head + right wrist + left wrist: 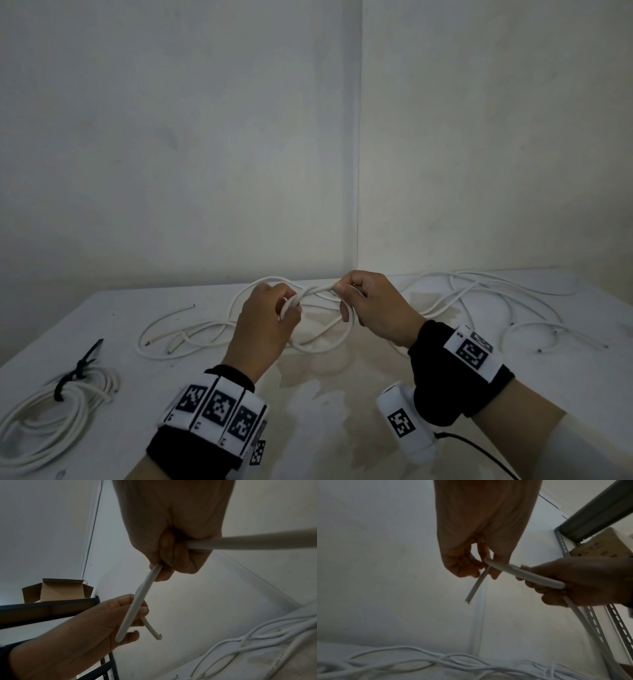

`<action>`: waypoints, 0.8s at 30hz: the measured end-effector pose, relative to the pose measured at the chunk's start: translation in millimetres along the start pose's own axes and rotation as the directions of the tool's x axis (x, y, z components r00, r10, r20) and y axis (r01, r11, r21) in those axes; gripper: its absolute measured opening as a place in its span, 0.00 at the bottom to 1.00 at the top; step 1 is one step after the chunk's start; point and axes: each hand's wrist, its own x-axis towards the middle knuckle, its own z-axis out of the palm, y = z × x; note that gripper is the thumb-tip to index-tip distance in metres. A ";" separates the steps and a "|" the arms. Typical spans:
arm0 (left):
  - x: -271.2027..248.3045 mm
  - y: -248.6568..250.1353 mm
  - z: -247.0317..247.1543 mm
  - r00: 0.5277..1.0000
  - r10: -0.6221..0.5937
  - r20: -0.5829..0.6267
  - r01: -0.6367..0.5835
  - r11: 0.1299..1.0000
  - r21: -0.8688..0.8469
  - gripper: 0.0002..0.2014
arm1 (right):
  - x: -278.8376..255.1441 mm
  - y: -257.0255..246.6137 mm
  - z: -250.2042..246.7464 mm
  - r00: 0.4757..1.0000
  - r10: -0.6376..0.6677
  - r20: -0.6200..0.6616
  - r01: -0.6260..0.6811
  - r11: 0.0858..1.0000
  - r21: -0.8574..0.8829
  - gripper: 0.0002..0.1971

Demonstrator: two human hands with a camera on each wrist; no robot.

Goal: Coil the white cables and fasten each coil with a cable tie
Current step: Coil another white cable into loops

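Above the middle of the white table (342, 394), both hands hold one white cable (317, 290). My left hand (291, 305) pinches it near its cut end (468, 601), which hangs free below the fingers. My right hand (346, 291) grips the same cable (140, 601) a short way along, fingers curled round it; the rest trails down into a loop on the table. A finished coil (51, 421) lies at the front left, bound by a black cable tie (73, 377).
Several loose white cables lie tangled across the back of the table (479, 291) and on the left (178, 339). The table stands in a wall corner. A metal shelf rack (590, 513) with a cardboard box (56, 591) shows in the wrist views.
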 end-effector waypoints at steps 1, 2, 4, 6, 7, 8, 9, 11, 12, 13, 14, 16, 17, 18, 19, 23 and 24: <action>0.6 -1.5 -0.7 1.000 -0.001 -0.002 0.001 1.000 -0.011 0.07 | -0.1 0.9 0.0 1.000 0.001 0.004 -0.001 1.000 0.003 0.13; 1.0 -2.7 -0.8 1.000 -0.014 0.021 0.016 0.997 -0.071 0.06 | -0.4 1.9 -0.4 1.000 0.003 0.005 -0.003 1.000 0.005 0.13; -0.9 -1.8 -1.2 0.989 -0.076 0.130 0.107 0.962 -0.252 0.05 | -1.1 3.8 -1.2 1.000 0.007 -0.001 -0.007 1.000 0.007 0.13; -4.5 1.9 -1.5 0.967 -0.104 0.234 0.183 0.918 -0.351 0.04 | -1.4 5.2 -1.8 1.000 0.015 -0.012 -0.015 1.000 0.024 0.13; -5.2 1.9 -0.7 0.962 -0.093 0.256 0.180 0.923 -0.341 0.04 | -1.6 6.2 -1.9 1.000 0.021 -0.015 -0.021 0.999 0.029 0.13; -5.5 1.3 -0.1 0.961 -0.080 0.265 0.163 0.937 -0.308 0.06 | -1.9 7.1 -1.9 1.000 0.027 -0.016 -0.027 0.999 0.029 0.13; -5.4 1.1 -0.2 0.960 -0.073 0.269 0.146 0.953 -0.265 0.08 | -2.1 8.3 -1.7 0.999 0.031 -0.019 -0.031 0.999 0.030 0.13; -4.0 1.8 -1.1 0.960 -0.075 0.271 0.139 0.965 -0.224 0.12 | -2.6 10.1 -2.5 0.999 0.039 -0.032 -0.037 0.999 0.036 0.12; -2.9 2.2 -1.2 0.960 -0.079 0.269 0.141 0.965 -0.219 0.13 | -3.1 10.5 -3.2 0.998 0.041 -0.042 -0.039 0.998 0.042 0.12; -1.6 1.9 -0.9 0.962 -0.081 0.261 0.138 0.968 -0.210 0.14 | -3.2 10.6 -3.9 0.998 0.040 -0.053 -0.038 0.998 0.046 0.12; -0.6 1.9 -0.4 0.964 -0.087 0.251 0.139 0.970 -0.197 0.15 | -3.2 10.5 -4.2 0.997 0.038 -0.061 -0.036 0.998 0.045 0.12; 1.2 0.5 0.4 0.962 -0.111 0.248 0.164 0.965 -0.205 0.15 | -2.9 10.7 -3.9 0.996 0.030 -0.080 -0.028 0.999 0.026 0.13; 2.2 0.2 0.1 0.957 -0.129 0.259 0.192 0.953 -0.232 0.15 | -2.4 11.5 -3.8 0.995 0.025 -0.091 -0.024 1.000 0.014 0.13; 2.7 0.1 -0.7 0.948 -0.150 0.279 0.229 0.934 -0.274 0.15 | -2.2 12.6 -3.9 0.994 0.022 -0.103 -0.022 1.000 0.004 0.14; 3.0 1.0 -1.8 0.939 -0.164 0.303 0.262 0.910 -0.322 0.16 | -2.1 13.9 -4.4 0.993 0.022 -0.113 -0.023 1.000 -0.001 0.14; 4.9 4.4 1.4 0.948 -0.137 0.289 0.244 0.895 -0.374 0.15 | -2.1 15.3 -7.5 0.992 0.035 -0.118 -0.030 0.999 0.040 0.13; 5.4 5.2 3.4 0.953 -0.132 0.272 0.233 0.895 -0.380 0.15 | -1.7 14.7 -8.1 0.992 0.033 -0.119 -0.027 0.998 0.056 0.12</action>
